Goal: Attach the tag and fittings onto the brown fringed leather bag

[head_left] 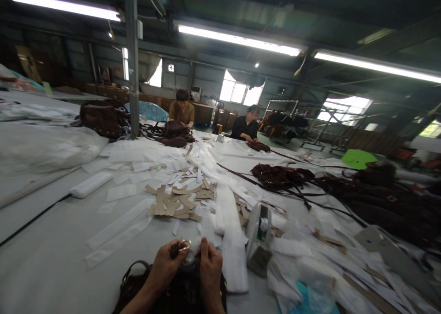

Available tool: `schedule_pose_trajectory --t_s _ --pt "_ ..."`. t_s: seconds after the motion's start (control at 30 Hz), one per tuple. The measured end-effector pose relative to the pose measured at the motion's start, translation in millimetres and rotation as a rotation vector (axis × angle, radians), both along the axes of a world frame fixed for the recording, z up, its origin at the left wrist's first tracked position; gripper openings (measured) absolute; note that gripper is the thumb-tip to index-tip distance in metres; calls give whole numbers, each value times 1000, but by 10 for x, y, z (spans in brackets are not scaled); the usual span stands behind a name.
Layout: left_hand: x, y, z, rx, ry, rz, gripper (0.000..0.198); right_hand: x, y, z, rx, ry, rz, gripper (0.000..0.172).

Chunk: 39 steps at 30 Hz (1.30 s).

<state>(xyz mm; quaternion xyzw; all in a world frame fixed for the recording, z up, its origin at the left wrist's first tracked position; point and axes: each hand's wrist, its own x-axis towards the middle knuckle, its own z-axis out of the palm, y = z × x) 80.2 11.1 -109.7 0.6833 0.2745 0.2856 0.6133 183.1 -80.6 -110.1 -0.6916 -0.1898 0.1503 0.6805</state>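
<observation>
A dark brown bag (188, 288) lies in front of me at the near table edge, partly hidden under my forearms. My left hand (165, 266) is closed around a short brown strap end, with a gold-coloured metal ring (185, 245) showing at the fingertips. Close beside it, my right hand (211, 266) pinches a bit of thin, whitish wrapping (197, 246) between thumb and fingers. The wrapping reaches toward the ring; whether it touches the metal is too blurred to tell. A brown handle loop (136, 266) stands up at the bag's left side.
A grey tape dispenser (260, 236) stands right of my hands, beside a white foam strip (229, 231). Cardboard scraps (172, 201) and papers litter the table. More brown bags (282, 175) lie at right. A metal post (132, 75) rises at left. Two people work across the table.
</observation>
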Motion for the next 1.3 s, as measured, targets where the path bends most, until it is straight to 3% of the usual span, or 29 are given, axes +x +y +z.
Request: schedule_pose_trajectory --t_s 0.13,0.47,0.6,0.8,1.0,1.17,1.3 --pt "1 22 -24 10 -10 -13 33 5 7 -11 5 17 11 55" --pt "-4 -32 -5 146 115 113 35 17 10 -71 34 137 28 53" --pt "-15 -9 2 44 64 34 37 28 13 -101 68 226 24 54" --pt "20 21 -21 -279 -32 -97 59 81 39 -149 143 364 -44 57" --pt "14 -20 64 -285 -114 -177 44 83 52 -140 195 403 -68 54" --pt "-17 -46 160 -117 -73 -236 39 56 33 -80 220 408 -41 52" --pt "-11 -33 140 9 -3 -226 40 53 26 -74 212 397 -14 53"
